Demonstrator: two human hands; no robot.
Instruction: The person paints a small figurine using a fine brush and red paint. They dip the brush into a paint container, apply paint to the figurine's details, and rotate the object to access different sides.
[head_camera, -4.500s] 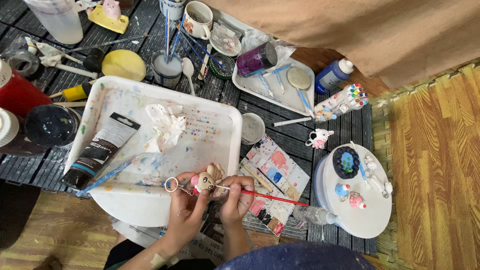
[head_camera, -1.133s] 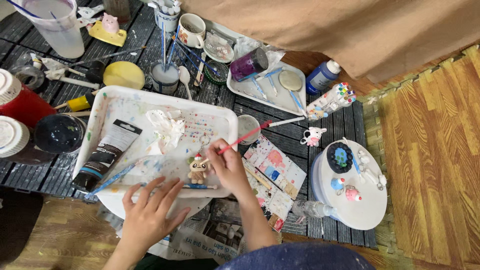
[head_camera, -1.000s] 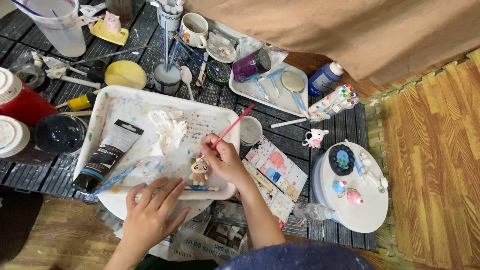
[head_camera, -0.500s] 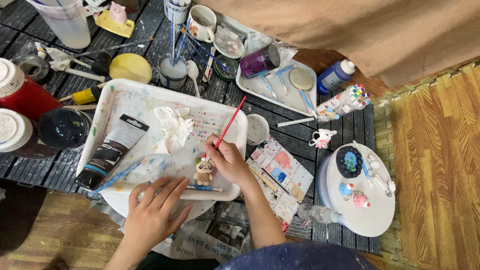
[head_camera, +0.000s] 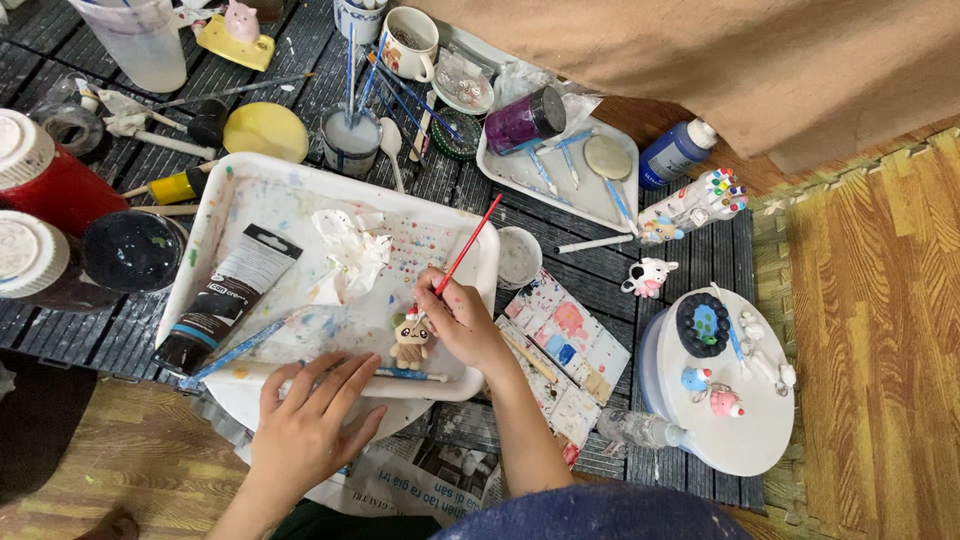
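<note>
Fingers of the left hand (head_camera: 305, 430) lie spread and flat on the near rim of the paint-smeared white plastic tray (head_camera: 250, 190), seemingly to steady it; they grip nothing. Just beyond their tips lies a thin blue-handled brush (head_camera: 410, 374) on the tray floor. Beside it stands the small tan clay figurine with a dark face (head_camera: 409, 341), upright near the tray's front right corner, probably set there so both hands stay free of wet paint. Right hand (head_camera: 462, 322) has its fingers pinched on a slim red-handled paintbrush (head_camera: 467, 246), whose tip meets the figurine's head while the handle slants up and away. Farther in on the tray lie a black paint tube (head_camera: 228, 295) and a crumpled white tissue (head_camera: 346, 252). Right of the tray sit a paint-blotched paper palette (head_camera: 565, 340) and a round white stand bearing small painted charms (head_camera: 760, 440). At the far edge, a cloudy rinse cup holding blue brushes (head_camera: 350, 140).
</note>
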